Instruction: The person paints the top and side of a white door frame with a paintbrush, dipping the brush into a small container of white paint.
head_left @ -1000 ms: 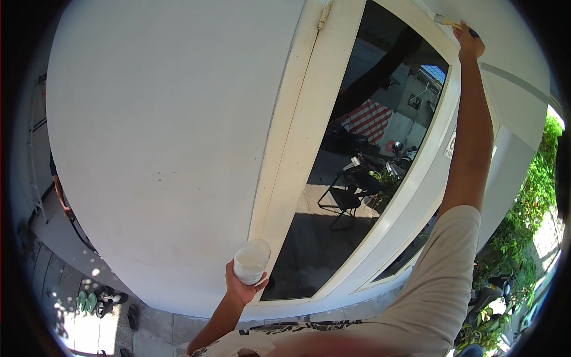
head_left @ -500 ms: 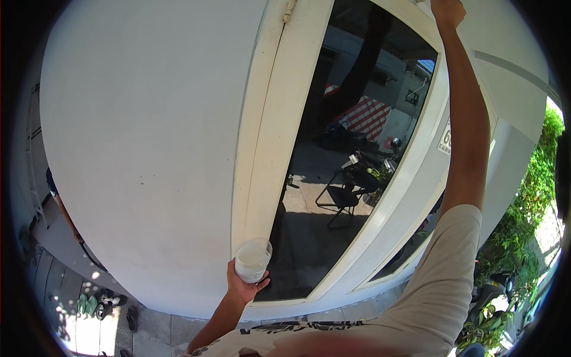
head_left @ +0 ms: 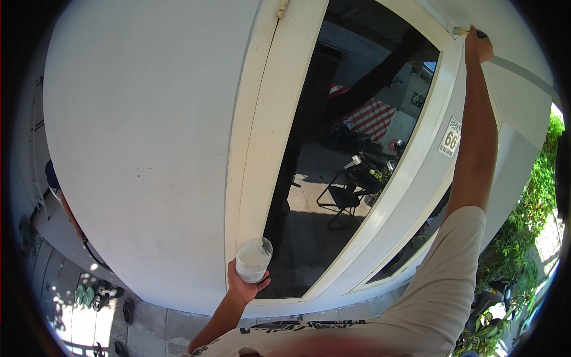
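Note:
My left hand (head_left: 242,290) is wrapped round a clear plastic cup (head_left: 254,265) of white paint, held low in front of the cream door frame (head_left: 278,113). High at the upper right, my right hand (head_left: 479,47) grips a paintbrush (head_left: 458,31). Its bristles point left, close to the top right corner of the frame, under the pale overhang. I cannot tell whether the bristles touch the surface. Dark glass (head_left: 333,196) fills the door between my two hands and reflects a yard with a chair.
A pale wall (head_left: 137,149) curves along the left, with another person's arm (head_left: 71,219) beyond its edge. Several shoes (head_left: 102,297) lie on the paving at the lower left. A number plate (head_left: 450,140) hangs right of the door. Green plants (head_left: 511,232) stand at the far right.
My right hand has come down and a little to the right, so the paintbrush now shows whole. My left hand and the cup have stayed almost still.

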Tool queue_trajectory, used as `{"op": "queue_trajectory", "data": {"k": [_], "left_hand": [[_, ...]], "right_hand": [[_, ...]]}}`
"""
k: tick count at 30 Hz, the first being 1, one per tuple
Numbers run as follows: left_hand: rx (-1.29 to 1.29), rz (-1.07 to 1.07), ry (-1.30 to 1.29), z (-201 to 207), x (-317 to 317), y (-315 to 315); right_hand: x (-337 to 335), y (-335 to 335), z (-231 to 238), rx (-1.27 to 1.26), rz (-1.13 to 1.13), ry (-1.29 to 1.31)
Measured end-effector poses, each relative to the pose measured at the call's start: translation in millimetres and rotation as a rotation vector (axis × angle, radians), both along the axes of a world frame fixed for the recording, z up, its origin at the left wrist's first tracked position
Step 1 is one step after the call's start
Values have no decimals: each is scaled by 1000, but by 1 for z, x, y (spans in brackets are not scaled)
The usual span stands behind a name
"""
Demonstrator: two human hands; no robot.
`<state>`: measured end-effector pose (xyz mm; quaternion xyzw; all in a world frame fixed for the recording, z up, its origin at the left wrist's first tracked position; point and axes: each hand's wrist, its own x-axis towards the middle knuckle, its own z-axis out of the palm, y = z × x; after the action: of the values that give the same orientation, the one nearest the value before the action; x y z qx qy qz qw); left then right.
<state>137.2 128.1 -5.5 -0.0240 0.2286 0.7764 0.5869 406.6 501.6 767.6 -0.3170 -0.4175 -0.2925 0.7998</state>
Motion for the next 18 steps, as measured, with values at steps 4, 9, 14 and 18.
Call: {"op": "queue_trajectory", "data": {"k": [4,9,14,18], "left_hand": [[4,-13,-7,2,5,3],[2,-34,-8,4,12,7],[12,-61,-28,-1,17,2],[-24,-52,-17,4,16,-9]], "right_hand": [[-37,-29,3,127,-93,-139],[-110,-106,-14,433,294,-316],[-106,-106,-12,258,1048,-303],[-45,-48,-11,89,791,-88]]}}
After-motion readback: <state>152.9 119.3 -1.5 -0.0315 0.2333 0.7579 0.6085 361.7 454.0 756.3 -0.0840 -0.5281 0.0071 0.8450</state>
